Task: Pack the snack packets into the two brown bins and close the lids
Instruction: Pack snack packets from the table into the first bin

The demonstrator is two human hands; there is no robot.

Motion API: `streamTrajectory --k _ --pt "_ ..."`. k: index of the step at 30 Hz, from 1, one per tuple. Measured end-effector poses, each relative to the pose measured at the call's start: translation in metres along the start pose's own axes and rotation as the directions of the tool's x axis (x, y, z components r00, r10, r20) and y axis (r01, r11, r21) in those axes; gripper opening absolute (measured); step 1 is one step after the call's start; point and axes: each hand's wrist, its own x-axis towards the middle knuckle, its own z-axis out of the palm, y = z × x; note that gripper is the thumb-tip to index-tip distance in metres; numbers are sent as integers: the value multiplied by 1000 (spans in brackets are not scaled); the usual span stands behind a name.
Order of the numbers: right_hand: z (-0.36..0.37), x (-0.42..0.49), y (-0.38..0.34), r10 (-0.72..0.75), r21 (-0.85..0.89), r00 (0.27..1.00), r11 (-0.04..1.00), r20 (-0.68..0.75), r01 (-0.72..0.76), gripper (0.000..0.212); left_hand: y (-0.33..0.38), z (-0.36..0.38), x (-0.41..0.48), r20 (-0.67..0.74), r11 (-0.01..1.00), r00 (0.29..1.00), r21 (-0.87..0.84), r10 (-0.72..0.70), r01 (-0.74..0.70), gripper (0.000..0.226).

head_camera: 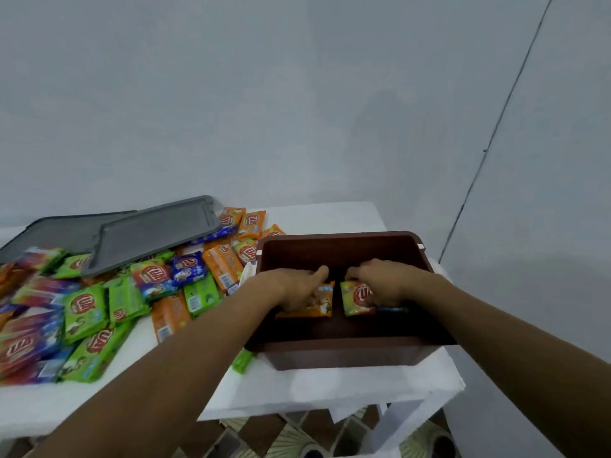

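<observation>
Both hands inside the one brown bin [344,353] in view, which sits open on the white bench [297,388], right side. Left hand [294,289] is down on an orange packet [322,300] lying flat on the bin floor; fingers curled over it, index pointing fwd. Looks like contact, but can't tell if it's a grip or just a press. Right hand [383,282] is closed on a green/red packet [355,297], also on the bin floor, just beside the orange one w/ a small gap between. Rest of the snack packets [99,309] are still loose, piled on the bench left of the bin: green, orange, blue, multicolour. Two grey lids [139,233] overlap at the back left, partly resting on the pile. One green packet [243,360] pokes out by the bin's near-left corner.
</observation>
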Motion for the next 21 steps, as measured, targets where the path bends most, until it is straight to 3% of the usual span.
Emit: streamTrajectory --k 5,14,21 --pt "8 0 6 26 -40 993 999 -113 -31 54 3 1 3 -175 956 983 294 51 3 48" --pt "16 9 8 26 -29 997 999 -73 -28 61 1 3 7 -115 977 992 212 58 -33 65" --pt "15 11 8 42 -92 992 994 -120 -54 42 -2 2 10 -148 971 989 236 7 29 48"
